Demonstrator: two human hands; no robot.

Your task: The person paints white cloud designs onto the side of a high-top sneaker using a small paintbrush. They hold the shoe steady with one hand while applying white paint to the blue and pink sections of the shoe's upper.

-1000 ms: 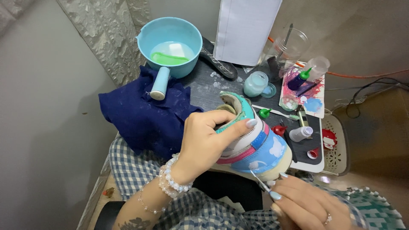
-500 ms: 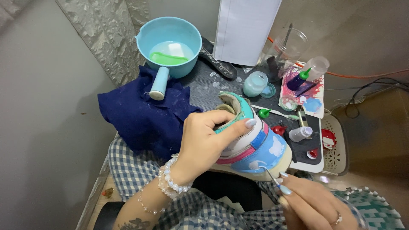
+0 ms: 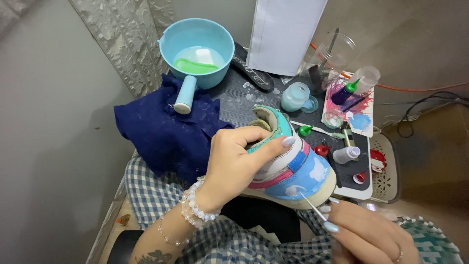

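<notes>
left hand (image 3: 234,164) clamped on the painted sneaker with blue, pink and teal panels (image 3: 293,168) – held over the lap, at the dark table's (image 3: 234,105) edge. right hand (image 3: 371,234) pinches a thin white stick (image 3: 312,208), tip touching the shoe's sole edge. navy cloth (image 3: 161,132) beside – light blue handled bowl (image 3: 195,49) behind.

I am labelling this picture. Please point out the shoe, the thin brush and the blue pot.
shoe (image 3: 305,178), head view, blue side panel.
brush (image 3: 312,208), head view, thin handle near the tip.
pot (image 3: 222,36), head view, right rim.

Glossy plastic basin (image 3: 195,44), matt blue cloth (image 3: 161,132).
</notes>
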